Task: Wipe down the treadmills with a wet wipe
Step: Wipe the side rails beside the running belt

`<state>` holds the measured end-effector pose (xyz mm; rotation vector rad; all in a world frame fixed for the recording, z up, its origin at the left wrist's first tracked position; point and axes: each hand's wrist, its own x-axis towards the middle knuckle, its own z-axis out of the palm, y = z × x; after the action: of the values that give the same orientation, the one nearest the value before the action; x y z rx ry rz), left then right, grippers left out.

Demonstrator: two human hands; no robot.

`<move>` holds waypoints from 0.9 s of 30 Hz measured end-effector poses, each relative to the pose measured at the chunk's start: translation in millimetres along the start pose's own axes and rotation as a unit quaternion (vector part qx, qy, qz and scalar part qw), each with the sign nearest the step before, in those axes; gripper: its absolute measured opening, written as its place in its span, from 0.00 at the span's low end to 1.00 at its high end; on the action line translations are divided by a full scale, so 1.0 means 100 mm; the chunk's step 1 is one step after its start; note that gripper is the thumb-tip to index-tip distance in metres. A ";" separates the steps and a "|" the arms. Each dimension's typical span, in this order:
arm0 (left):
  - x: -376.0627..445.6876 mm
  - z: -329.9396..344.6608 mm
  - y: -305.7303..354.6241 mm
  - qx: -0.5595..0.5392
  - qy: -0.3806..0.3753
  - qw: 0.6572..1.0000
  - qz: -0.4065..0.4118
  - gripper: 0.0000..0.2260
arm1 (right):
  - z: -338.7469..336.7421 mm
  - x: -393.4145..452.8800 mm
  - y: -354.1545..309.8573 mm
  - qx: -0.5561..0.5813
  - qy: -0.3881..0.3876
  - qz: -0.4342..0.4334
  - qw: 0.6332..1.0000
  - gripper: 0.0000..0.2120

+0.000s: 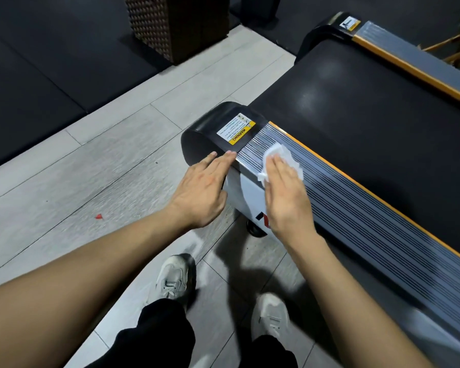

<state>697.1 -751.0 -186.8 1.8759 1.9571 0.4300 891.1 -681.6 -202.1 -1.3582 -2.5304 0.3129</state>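
Floor: pale grey wood-grain planks (96, 166) ran diagonally under everything.
Mats: dark rubber mats (37, 75) covered the floor along the far left edge.
Basket: a dark woven basket (175, 25) stood at the far edge, where mat met plank.
Treadmill: the treadmill (369, 144) sat on the planks to the right, its rounded black end cap (210, 126) nearest the open floor, a small black foot (255, 231) under its side.
Scrap: a tiny red scrap (99, 216) lay on the planks, well left of the treadmill.
Shoes: two pale sneakers (174, 280) stood on the planks beside the treadmill.
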 end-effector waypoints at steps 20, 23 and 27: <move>0.03 0.04 0.02 0.079 -0.020 0.997 -0.001 0.36 | -0.24 -0.77 0.41 -0.008 0.010 0.058 0.998 0.24; 0.03 0.06 0.06 0.084 -0.021 0.996 -0.008 0.35 | -0.12 -0.19 0.09 -0.001 -0.033 0.014 0.999 0.25; 0.02 0.06 0.08 0.091 -0.016 0.996 -0.004 0.34 | 0.00 0.50 -0.23 -0.005 -0.084 -0.034 0.996 0.26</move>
<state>707.0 -748.7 -188.8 1.9695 2.0419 0.2246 846.6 -652.5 -189.0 -1.2955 -2.7108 0.4171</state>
